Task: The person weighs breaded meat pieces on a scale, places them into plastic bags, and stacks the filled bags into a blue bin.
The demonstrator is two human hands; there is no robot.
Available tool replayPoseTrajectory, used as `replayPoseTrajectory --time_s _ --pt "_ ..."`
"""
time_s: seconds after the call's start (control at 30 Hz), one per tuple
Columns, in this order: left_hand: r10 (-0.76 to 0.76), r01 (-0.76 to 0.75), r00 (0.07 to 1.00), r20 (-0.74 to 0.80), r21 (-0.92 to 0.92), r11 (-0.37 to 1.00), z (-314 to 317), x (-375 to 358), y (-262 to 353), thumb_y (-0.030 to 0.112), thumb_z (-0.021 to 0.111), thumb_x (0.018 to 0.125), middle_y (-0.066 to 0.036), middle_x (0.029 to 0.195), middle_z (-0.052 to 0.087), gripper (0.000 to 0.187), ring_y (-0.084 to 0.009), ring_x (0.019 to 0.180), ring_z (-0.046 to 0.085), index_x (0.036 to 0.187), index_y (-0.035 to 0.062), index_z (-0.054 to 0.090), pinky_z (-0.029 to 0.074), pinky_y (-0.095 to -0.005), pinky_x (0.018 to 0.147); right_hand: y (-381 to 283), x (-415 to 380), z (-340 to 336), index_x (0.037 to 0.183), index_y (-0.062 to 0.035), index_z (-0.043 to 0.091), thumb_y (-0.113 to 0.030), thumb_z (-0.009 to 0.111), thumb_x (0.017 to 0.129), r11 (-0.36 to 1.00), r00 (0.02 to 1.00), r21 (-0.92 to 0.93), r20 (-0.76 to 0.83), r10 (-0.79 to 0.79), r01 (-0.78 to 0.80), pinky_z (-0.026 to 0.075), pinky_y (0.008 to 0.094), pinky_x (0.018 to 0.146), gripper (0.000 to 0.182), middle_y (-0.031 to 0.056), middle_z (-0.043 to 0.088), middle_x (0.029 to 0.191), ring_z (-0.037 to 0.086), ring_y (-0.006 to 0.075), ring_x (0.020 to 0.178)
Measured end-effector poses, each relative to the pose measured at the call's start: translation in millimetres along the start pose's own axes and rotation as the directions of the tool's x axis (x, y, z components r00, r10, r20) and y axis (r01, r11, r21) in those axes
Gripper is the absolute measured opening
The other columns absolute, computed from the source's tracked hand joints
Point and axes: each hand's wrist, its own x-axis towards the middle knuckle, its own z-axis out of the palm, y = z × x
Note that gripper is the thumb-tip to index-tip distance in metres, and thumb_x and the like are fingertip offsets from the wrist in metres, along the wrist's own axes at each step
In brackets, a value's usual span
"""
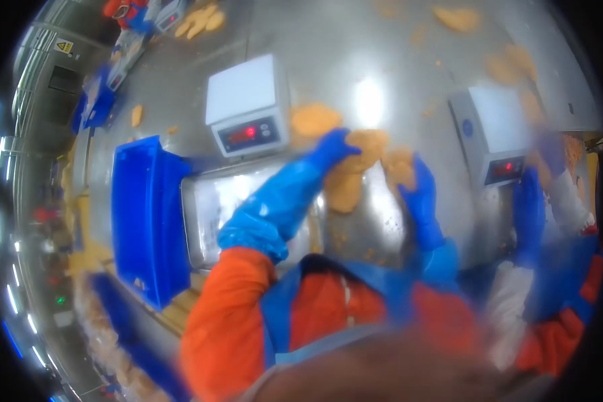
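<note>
My left hand (333, 149), in a blue glove, grips the edge of a flat, orange-tan breaded cutlet (370, 146) over the steel table. Under and in front of it lies another breaded piece (344, 190). My right hand (420, 191), also gloved in blue, holds a smaller-looking breaded piece (400, 167) by its right side; blur softens its outline. A further cutlet (317, 120) rests just beyond my left hand, beside a white weighing scale (242, 94) with a red lit display.
A steel tray (193, 231) sits under my left forearm, with a blue bin (147, 221) to its left. At right stands a second scale (499, 127), near a co-worker's blue-gloved hand (529, 201). More cutlets (199, 20) lie at the far side, near another person (128, 12).
</note>
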Motion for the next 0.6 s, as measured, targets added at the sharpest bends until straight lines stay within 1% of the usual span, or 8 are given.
replayPoseTrajectory --time_s 0.1,0.2,0.3,0.4,0.43,0.5,0.57,0.6 --pt "0.226 -0.362 0.912 -0.342 -0.416 0.834 1.4 6.4 23.5 0.039 0.049 0.091 -0.014 0.130 0.045 0.056 -0.0242 0.110 0.051 0.136 0.0093 0.031 0.043 -0.0384 0.091 31.7 44.6 -17.0 0.138 -0.0157 0.034 -0.016 0.069 0.076 0.800 0.938 0.518 0.014 0.347 -0.304 0.046 0.0401 0.091 0.071 0.0193 0.053 0.118 0.055 0.0324 0.106" --pt "-0.042 -0.625 0.743 -0.667 -0.716 0.310 64.7 -17.5 33.7 0.026 0.069 0.078 -0.014 0.101 0.062 0.038 -0.0274 0.096 0.058 0.106 0.0028 0.057 0.046 -0.0380 0.082 -16.6 14.4 -64.4 0.129 -0.0004 0.040 -0.014 0.061 0.082 0.019 0.818 0.931 0.311 0.484 -0.365 0.045 0.0392 0.091 0.053 0.0152 0.053 0.120 0.054 0.0286 0.108" --pt "-0.146 -0.447 0.781 -0.607 -0.706 0.549 111.6 -42.3 51.8 0.025 0.062 0.084 -0.016 0.112 0.057 0.044 -0.0265 0.105 0.053 0.119 0.0000 0.050 0.042 -0.0387 0.090 -34.0 -20.1 -36.1 0.129 -0.0023 0.041 -0.022 0.056 0.086 -0.496 0.812 0.802 0.511 0.283 -0.331 0.043 0.0397 0.095 0.050 0.0153 0.053 0.121 0.052 0.0272 0.111" --pt "0.261 -0.703 0.667 -0.698 -0.473 0.531 165.8 -77.5 30.9 0.026 0.048 0.093 -0.016 0.137 0.034 0.055 -0.0259 0.126 0.034 0.138 0.0001 0.028 0.026 -0.0352 0.105 -62.8 -19.2 -29.6 0.131 -0.0038 0.040 -0.025 0.056 0.086 -0.525 0.742 0.745 0.608 0.283 -0.411 0.041 0.0402 0.096 0.053 0.0153 0.050 0.124 0.050 0.0279 0.113" --pt "0.200 -0.440 0.535 -0.821 -0.068 0.895 170.4 -115.4 26.4 0.025 0.044 0.095 -0.016 0.137 0.035 0.052 -0.0257 0.125 0.035 0.138 0.0002 0.029 0.026 -0.0338 0.105 -69.9 -24.8 -34.7 0.132 -0.0046 0.039 -0.027 0.056 0.085 -0.542 0.685 0.709 0.665 0.298 -0.452 0.041 0.0404 0.097 0.054 0.0154 0.049 0.126 0.049 0.0283 0.114" --pt "0.233 0.090 0.374 -0.898 0.285 0.954 179.6 -141.1 3.3 0.025 0.040 0.096 -0.015 0.136 0.036 0.049 -0.0254 0.124 0.036 0.137 0.0003 0.029 0.026 -0.0324 0.105 -76.8 -37.2 -34.1 0.133 -0.0061 0.039 -0.021 0.059 0.083 -0.448 0.725 0.729 0.652 0.222 -0.519 0.040 0.0382 0.098 0.055 0.0140 0.048 0.127 0.049 0.0277 0.114" --pt "-0.329 -0.559 0.719 -0.613 -0.790 0.251 192.5 -143.4 -11.8 0.022 0.039 0.097 -0.017 0.139 0.032 0.048 -0.0274 0.126 0.033 0.138 0.0005 0.028 0.026 -0.0311 0.105 -88.3 -47.2 -31.2 0.131 -0.0070 0.042 -0.013 0.063 0.079 0.638 0.946 0.699 0.243 0.213 -0.323 0.042 0.0378 0.094 0.057 0.0142 0.051 0.123 0.052 0.0299 0.110" --pt "-0.337 -0.489 0.802 -0.493 -0.866 0.104 190.3 -155.4 -14.6 0.021 0.041 0.095 -0.020 0.143 0.025 0.051 -0.0297 0.131 0.028 0.139 0.0004 0.026 0.024 -0.0284 0.106 -80.1 -56.5 -15.6 0.130 -0.0073 0.045 -0.009 0.066 0.074 0.912 0.987 0.410 0.147 -0.064 -0.002 0.044 0.0375 0.089 0.060 0.0159 0.053 0.118 0.054 0.0328 0.104"
